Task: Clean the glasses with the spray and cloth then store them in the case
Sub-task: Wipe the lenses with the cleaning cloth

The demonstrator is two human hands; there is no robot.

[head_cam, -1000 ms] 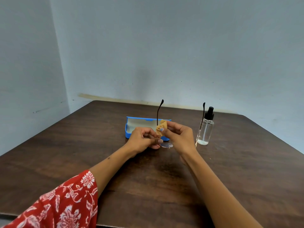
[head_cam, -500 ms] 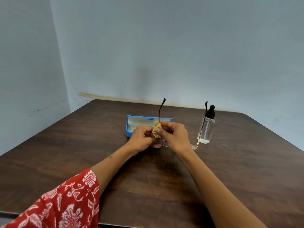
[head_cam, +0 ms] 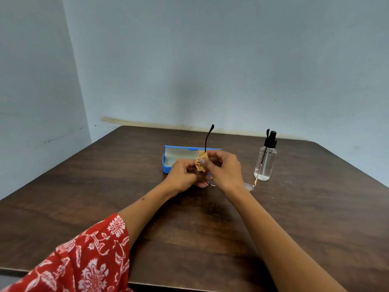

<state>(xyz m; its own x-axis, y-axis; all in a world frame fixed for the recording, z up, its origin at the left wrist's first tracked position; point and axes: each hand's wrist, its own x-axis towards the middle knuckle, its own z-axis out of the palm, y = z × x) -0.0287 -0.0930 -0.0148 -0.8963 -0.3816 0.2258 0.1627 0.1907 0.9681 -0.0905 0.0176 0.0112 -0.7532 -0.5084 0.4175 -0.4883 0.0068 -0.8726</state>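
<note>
Sleeve: a red sleeve (head_cam: pixel 84 260) with a white floral print covers the left upper arm at the lower left.
Tabletop: dark brown wood (head_cam: pixel 84 197), set into a corner of pale blue-grey walls.
Case: a blue glasses case (head_cam: pixel 168 159) lies open with its pale lining up, just behind the hands.
Left hand: the left hand (head_cam: pixel 183 173) is curled closed on the glasses frame, though what its fingertips grip is hidden.
Cloth: a tan cloth (head_cam: pixel 201 163) is bunched between the two hands, at the base of the left temple arm.
Glasses: the glasses (head_cam: pixel 208 140) are held lenses down near the tabletop, temple arms pointing up; one lens edge shows below the hands, the other to the right of the right wrist.
Right hand: the right hand (head_cam: pixel 225 169) pinches the cloth with thumb and fingers.
Spray: a clear spray bottle (head_cam: pixel 265 163) with a black pump stands upright to the right, directly behind the right temple arm.
</note>
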